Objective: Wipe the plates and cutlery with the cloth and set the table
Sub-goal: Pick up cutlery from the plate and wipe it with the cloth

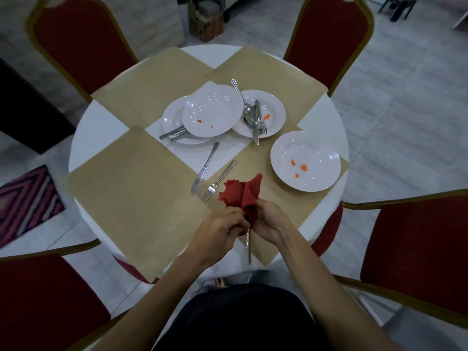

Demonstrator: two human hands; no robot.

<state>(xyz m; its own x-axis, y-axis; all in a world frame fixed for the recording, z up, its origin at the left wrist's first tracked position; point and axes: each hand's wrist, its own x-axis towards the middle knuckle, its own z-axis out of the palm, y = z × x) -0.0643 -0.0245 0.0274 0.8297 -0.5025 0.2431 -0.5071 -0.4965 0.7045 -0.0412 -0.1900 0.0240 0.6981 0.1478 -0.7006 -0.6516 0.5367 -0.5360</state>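
Now, cutlery-wiping — left hand [222, 225] and right hand [269, 219] both grip the red cloth [244, 196], bunched round a utensil [248, 249] over the tabletop [101, 127]. Next, likely — lay it beside the fork [216, 183].

Red gold-framed chairs [83, 46] standing round me, pale tiled floor [405, 97] stretching out, striped rug [25, 201] lying left, wooden box [206, 24] sitting beyond.

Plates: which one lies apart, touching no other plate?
The plate at the right, nearest the right hand; the other three overlap one another farther back.
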